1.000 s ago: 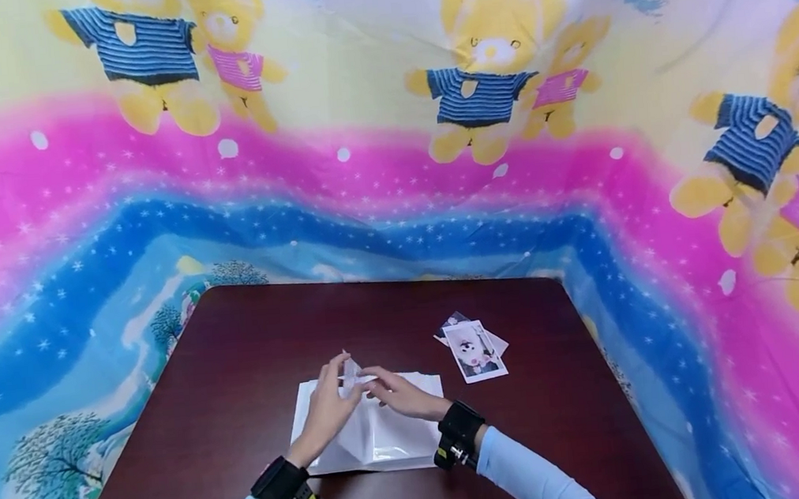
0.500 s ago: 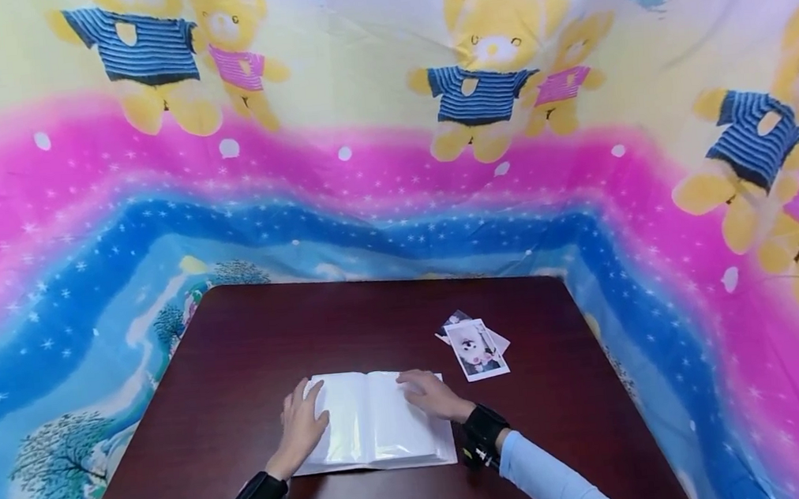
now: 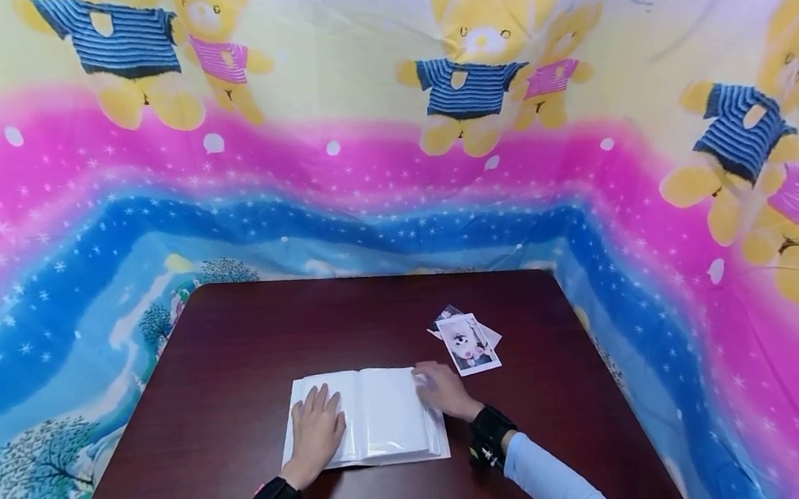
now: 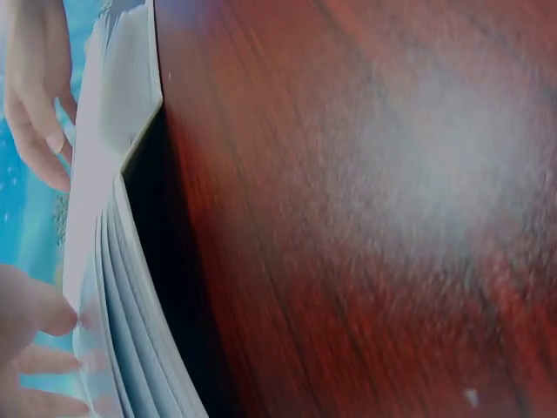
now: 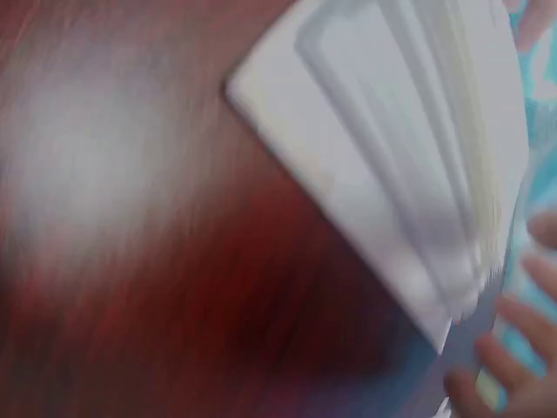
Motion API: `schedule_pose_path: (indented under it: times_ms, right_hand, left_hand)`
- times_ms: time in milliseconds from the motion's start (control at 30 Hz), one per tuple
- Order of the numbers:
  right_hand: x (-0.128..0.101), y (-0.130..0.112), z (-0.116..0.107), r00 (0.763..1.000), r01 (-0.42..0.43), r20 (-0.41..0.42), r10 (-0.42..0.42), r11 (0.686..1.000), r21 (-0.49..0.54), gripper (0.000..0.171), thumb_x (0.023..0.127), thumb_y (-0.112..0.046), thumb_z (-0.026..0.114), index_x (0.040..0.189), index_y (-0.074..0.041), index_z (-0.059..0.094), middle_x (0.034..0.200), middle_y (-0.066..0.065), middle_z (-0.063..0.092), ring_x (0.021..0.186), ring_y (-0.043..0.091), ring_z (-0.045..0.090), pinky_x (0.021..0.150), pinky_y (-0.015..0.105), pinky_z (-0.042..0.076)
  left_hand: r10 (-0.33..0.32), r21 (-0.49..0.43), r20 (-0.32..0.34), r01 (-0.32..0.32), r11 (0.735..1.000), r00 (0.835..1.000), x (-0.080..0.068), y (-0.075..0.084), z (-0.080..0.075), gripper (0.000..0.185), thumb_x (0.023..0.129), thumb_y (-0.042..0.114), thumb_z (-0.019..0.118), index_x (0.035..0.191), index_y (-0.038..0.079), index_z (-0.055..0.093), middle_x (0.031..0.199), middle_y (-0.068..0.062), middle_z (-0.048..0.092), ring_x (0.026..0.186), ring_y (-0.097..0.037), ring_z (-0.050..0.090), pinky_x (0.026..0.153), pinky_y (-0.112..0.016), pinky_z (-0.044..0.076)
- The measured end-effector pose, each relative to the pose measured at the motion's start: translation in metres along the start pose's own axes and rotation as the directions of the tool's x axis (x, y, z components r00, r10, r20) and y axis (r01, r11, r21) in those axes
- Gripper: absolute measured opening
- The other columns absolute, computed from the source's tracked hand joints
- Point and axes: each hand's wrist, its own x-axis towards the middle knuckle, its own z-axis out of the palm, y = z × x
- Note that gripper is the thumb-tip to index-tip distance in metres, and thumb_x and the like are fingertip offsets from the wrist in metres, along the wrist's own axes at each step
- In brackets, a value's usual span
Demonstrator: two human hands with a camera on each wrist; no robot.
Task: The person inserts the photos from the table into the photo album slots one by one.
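Note:
A photo album (image 3: 394, 408) with white pages and clear sleeves lies open on the table. My left hand (image 3: 318, 431) rests with fingers spread on its left page. At the upper right corner of the right page is my right hand (image 3: 447, 389), slightly blurred, its fingers over the page edge. In the left wrist view the album's stacked pages (image 4: 130, 305) fan out beside the left fingertips. The right wrist view shows the right hand's loosely bent fingers (image 5: 513, 322) past the album's far corner, with nothing between them.
Just beyond the right hand, a printed photo (image 3: 468, 345) of a fluffy white animal-like face overlaps other prints (image 3: 490, 337). The dark wooden table (image 3: 270, 324) is backed by a bear-patterned curtain (image 3: 370, 236).
A second ago both hands held up a clear piece of film over the album; it is gone from them. The hands parted, then the left slid onto the page and the right shifted slightly outward.

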Motion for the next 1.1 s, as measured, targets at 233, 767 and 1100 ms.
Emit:
schedule_pose_path:
  times_ms: [233,767,1100]
  right_hand:
    - [-0.002,0.031,-0.033,0.856,-0.433,-0.378,0.353,0.889,-0.150,0.027,0.083,-0.009,0.072,0.108,0.000,0.072,0.109,0.023,0.062,0.099,0.042,0.056,0.079,0.054,0.047]
    - [-0.007,0.063,-0.050,0.614,-0.771,-0.308,0.727,0.636,-0.035,0.070,0.076,-0.027,0.085,0.120,0.011,0.047,0.113,0.034,0.040,0.108,0.050,0.039,0.092,0.060,0.037]
    - [-0.007,0.066,-0.056,0.550,-0.801,-0.292,0.782,0.593,0.080,0.072,0.072,-0.022,0.088,0.119,0.009,0.044,0.112,0.035,0.041,0.108,0.051,0.039,0.095,0.059,0.032]
  left_hand:
    - [0.152,-0.185,-0.040,-0.157,0.970,0.988,-0.001,0.019,0.014,0.028,0.082,0.003,0.072,0.109,-0.004,0.069,0.117,-0.023,0.065,0.112,-0.044,0.058,0.085,-0.058,0.046]
    - [0.305,-0.209,0.022,-0.294,0.933,0.952,-0.006,0.055,0.033,0.024,0.080,0.006,0.075,0.104,0.005,0.072,0.117,-0.019,0.066,0.115,-0.039,0.058,0.090,-0.055,0.044]
    - [0.315,-0.248,0.049,-0.294,0.923,0.948,-0.005,0.055,0.036,0.024,0.082,0.005,0.074,0.105,0.004,0.071,0.119,-0.020,0.065,0.116,-0.041,0.057,0.091,-0.057,0.043]
